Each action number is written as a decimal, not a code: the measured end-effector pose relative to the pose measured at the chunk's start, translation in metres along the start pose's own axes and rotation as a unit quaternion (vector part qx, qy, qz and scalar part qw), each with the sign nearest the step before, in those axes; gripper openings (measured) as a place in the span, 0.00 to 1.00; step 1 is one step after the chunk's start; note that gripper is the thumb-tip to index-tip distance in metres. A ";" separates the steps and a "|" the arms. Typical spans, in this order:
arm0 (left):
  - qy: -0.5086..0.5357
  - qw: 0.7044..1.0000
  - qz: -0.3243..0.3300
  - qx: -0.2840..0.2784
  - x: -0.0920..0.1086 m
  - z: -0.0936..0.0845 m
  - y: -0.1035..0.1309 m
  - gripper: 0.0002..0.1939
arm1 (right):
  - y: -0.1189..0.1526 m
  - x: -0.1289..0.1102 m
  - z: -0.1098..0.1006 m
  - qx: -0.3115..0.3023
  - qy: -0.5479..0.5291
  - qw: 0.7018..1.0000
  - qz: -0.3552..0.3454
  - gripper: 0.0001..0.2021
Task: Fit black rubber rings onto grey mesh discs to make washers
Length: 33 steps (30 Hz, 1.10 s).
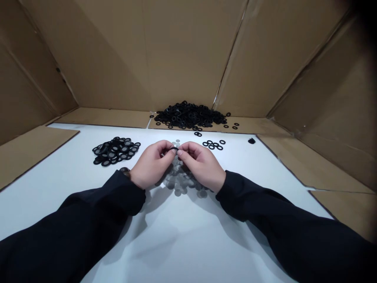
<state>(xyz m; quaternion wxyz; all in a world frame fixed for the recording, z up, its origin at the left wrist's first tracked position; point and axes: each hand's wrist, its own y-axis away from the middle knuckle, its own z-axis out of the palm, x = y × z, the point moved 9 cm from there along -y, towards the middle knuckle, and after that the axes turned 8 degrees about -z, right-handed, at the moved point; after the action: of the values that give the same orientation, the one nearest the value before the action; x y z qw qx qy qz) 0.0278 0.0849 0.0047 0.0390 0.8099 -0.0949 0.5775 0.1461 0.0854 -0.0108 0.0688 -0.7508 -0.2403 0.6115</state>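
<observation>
Between the fingertips of both hands is a small black ring point(174, 148), seen nearly edge-on. My left hand point(153, 163) pinches its left side and my right hand point(203, 163) pinches its right side. Whether a disc sits inside this ring I cannot tell. Below the hands lies a loose heap of grey mesh-like discs point(179, 181), partly hidden by them. To the left is a pile of black rings with grey discs in them point(116, 150). Several black rings without discs point(211, 146) lie just beyond my right hand.
A large heap of black rings point(190, 115) stands at the back on a cardboard flap, with a few strays around it. A small black clump point(251, 140) lies at the right. Cardboard walls point(182, 51) enclose the white tabletop point(188, 243) at the back and sides.
</observation>
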 end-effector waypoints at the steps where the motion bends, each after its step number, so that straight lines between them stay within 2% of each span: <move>1: -0.004 1.000 -0.003 -0.010 -0.001 0.001 0.000 0.08 | 0.000 0.000 0.000 -0.005 0.003 1.000 -0.001 0.09; 8: -0.031 0.997 -0.014 -0.068 -0.004 0.008 0.001 0.06 | -0.001 -0.013 0.002 -0.058 0.092 0.993 -0.037 0.07; 15: -0.020 1.000 -0.004 -0.005 0.004 0.002 0.001 0.06 | 0.001 -0.019 -0.001 -0.018 0.148 0.988 -0.025 0.06; 19: -0.015 1.000 -0.019 -0.017 0.002 0.005 0.001 0.05 | 0.002 -0.020 -0.002 0.001 0.140 0.990 -0.027 0.05; 26: 0.009 0.999 -0.020 -0.031 0.001 0.007 0.003 0.04 | 0.001 -0.013 0.000 -0.015 0.096 0.995 -0.019 0.06; 31: -0.003 1.000 -0.004 -0.003 0.004 0.002 0.002 0.05 | 0.002 -0.015 0.000 -0.017 0.090 0.995 -0.029 0.07; 33: 0.004 1.000 -0.004 -0.011 0.004 0.002 0.002 0.05 | 0.003 -0.015 0.001 -0.027 0.093 0.995 -0.031 0.08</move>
<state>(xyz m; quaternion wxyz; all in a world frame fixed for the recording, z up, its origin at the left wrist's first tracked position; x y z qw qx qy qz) 0.0300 0.0827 0.0075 0.0506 0.8075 -0.0978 0.5794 0.1442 0.0761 0.0009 0.0895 -0.7981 -0.2725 0.5299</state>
